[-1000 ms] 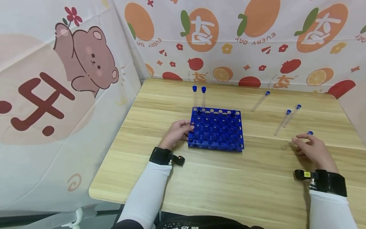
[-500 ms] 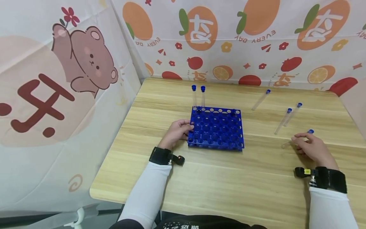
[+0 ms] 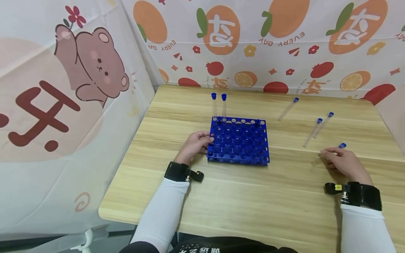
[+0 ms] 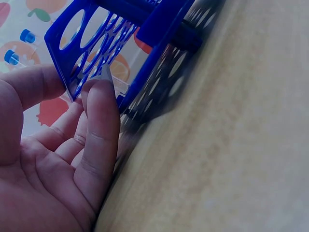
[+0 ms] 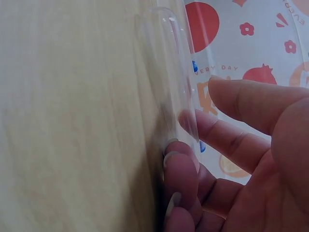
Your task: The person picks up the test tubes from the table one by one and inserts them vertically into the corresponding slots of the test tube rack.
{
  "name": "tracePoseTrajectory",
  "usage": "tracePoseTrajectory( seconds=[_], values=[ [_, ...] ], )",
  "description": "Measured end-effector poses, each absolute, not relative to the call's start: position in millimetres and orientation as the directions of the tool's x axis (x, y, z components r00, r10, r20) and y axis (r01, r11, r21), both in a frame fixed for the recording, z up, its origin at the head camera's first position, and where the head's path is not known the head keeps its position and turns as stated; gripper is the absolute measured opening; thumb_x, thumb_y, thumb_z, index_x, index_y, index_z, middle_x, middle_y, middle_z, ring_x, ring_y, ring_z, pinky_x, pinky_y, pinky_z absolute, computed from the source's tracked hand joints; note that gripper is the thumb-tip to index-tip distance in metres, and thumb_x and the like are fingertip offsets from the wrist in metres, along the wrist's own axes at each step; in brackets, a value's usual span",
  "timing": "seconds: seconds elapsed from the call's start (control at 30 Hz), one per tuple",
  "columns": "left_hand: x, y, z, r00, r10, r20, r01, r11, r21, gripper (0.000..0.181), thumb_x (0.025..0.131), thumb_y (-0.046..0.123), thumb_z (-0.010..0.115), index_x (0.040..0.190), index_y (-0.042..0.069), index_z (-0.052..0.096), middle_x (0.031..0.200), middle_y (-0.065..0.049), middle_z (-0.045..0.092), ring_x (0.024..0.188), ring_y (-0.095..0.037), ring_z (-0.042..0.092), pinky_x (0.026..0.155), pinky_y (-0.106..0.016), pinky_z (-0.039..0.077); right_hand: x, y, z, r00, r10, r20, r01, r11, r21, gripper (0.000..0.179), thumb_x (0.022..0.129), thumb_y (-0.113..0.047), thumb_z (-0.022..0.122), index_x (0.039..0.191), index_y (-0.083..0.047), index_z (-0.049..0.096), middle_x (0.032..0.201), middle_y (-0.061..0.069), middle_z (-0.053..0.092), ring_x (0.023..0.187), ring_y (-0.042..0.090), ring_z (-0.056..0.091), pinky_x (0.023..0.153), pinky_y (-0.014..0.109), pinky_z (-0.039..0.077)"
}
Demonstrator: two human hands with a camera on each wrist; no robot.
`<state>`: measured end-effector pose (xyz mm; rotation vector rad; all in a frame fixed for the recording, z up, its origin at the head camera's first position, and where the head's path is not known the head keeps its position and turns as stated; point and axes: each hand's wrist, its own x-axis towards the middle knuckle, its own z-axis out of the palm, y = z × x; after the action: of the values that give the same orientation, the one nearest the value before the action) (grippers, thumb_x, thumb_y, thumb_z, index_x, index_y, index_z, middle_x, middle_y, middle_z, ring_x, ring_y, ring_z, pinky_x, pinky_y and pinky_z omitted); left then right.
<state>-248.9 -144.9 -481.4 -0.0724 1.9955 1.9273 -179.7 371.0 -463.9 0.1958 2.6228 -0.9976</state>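
At the far left, the left hand (image 3: 195,143) grips the nine o'clock edge of a rack (image 3: 238,140) that stands on the desk (image 3: 240,196); the left wrist view adds what the head view hides, a fingertip by the gap between the rack's upper and lower plates, and the dark shadow under them. Two upright tubes (image 3: 214,106) stand side by side in the rack's eleven o'clock corner; the left wrist view catches their caps (image 4: 27,36) toward ten o'clock. Rightward in the head view, one lying tube (image 3: 287,110) rests at the rack's two o'clock, and a near-parallel pair of tubes (image 3: 312,133) lies toward three, caps pointing to one. Farthest right, well apart from the rack at three o'clock, the right hand (image 3: 346,163) covers much of the last tube (image 5: 181,67). The head view shows that tube's cap (image 3: 342,145), pointing to two; the right wrist view shows its rounded end at twelve instead, and the thumb spread away from the index finger, whose tip shows through the clear wall. Whether the other fingertips press on it I cannot tell. The rack is deep blue, glossy, and pierced with rows of round holes; the tubes are slim, colourless and see-through, with bright blue caps.
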Motion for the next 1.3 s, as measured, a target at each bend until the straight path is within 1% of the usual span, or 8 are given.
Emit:
tracePoseTrajectory(
  seconds=[0.13,0.27,0.63,0.77,0.87,1.0,1.1,1.3],
  values=[
    [-249,-145,-481,-0.934,0.211,-0.290,-0.283,0.064,0.957,0.035,0.092,0.015,0.065,0.124,0.001,0.062,0.089,-0.001,0.068,0.064,-0.010,0.058,0.052,-0.023,0.054,-181,370,-462,-0.939,0.020,-0.344,0.243,0.746,-0.620,0.071,0.099,-0.056,0.044,0.134,0.005,0.051,0.114,0.021,0.058,0.081,0.011,0.058,0.065,0.025,0.051],
    [-249,-146,-481,-0.934,0.205,-0.293,-0.286,0.062,0.956,0.035,0.092,0.015,0.065,0.124,0.001,0.062,0.089,-0.001,0.068,0.064,-0.010,0.058,0.052,-0.023,0.054,-181,369,-460,-0.937,0.030,-0.347,0.250,0.752,-0.609,0.070,0.098,-0.058,0.045,0.130,0.004,0.053,0.109,0.018,0.059,0.080,0.012,0.058,0.064,0.026,0.050],
    [-246,-147,-479,-0.936,0.199,-0.290,-0.284,0.061,0.957,0.034,0.092,0.015,0.065,0.123,0.002,0.062,0.089,-0.001,0.068,0.064,-0.010,0.057,0.052,-0.023,0.054,-180,369,-457,-0.934,0.038,-0.356,0.265,0.742,-0.616,0.067,0.096,-0.060,0.048,0.122,0.002,0.052,0.103,0.014,0.061,0.079,0.013,0.058,0.065,0.025,0.048],
    [-246,-147,-480,-0.935,0.208,-0.286,-0.280,0.058,0.958,0.035,0.092,0.015,0.065,0.124,0.001,0.061,0.090,-0.001,0.068,0.065,-0.010,0.058,0.053,-0.023,0.054,-173,369,-457,-0.937,0.065,-0.342,0.279,0.731,-0.623,0.065,0.095,-0.060,0.050,0.119,0.000,0.055,0.097,0.008,0.065,0.079,0.010,0.059,0.065,0.023,0.045],
    [-246,-147,-481,-0.935,0.211,-0.284,-0.277,0.063,0.959,0.035,0.092,0.015,0.065,0.123,0.001,0.061,0.091,-0.002,0.068,0.066,-0.010,0.059,0.053,-0.023,0.055,-166,370,-460,-0.947,0.101,-0.305,0.284,0.707,-0.648,0.059,0.095,-0.057,0.054,0.114,-0.002,0.059,0.089,-0.002,0.067,0.076,0.007,0.058,0.064,0.021,0.045],
    [-245,-147,-481,-0.936,0.207,-0.284,-0.275,0.072,0.959,0.034,0.092,0.015,0.065,0.122,0.002,0.062,0.092,-0.003,0.068,0.067,-0.011,0.059,0.054,-0.024,0.055,-160,371,-462,-0.951,0.107,-0.289,0.292,0.617,-0.731,0.048,0.094,-0.050,0.060,0.110,-0.005,0.058,0.083,-0.014,0.069,0.076,0.003,0.063,0.064,0.021,0.053],
    [-244,-147,-480,-0.936,0.205,-0.286,-0.275,0.080,0.958,0.033,0.092,0.016,0.065,0.122,0.003,0.063,0.092,-0.003,0.068,0.067,-0.011,0.058,0.054,-0.024,0.055,-158,371,-460,-0.950,0.092,-0.299,0.300,0.537,-0.788,0.041,0.093,-0.045,0.063,0.108,-0.008,0.056,0.083,-0.015,0.072,0.078,0.003,0.069,0.066,0.022,0.056],
    [-244,-146,-480,-0.934,0.203,-0.293,-0.281,0.088,0.956,0.031,0.092,0.016,0.065,0.121,0.004,0.064,0.092,-0.004,0.068,0.066,-0.011,0.058,0.054,-0.024,0.055,-155,366,-456,-0.967,0.105,-0.233,0.254,0.466,-0.848,0.030,0.092,-0.032,0.069,0.104,-0.007,0.056,0.082,-0.016,0.070,0.076,0.002,0.067,0.066,0.020,0.056]
  ],
)
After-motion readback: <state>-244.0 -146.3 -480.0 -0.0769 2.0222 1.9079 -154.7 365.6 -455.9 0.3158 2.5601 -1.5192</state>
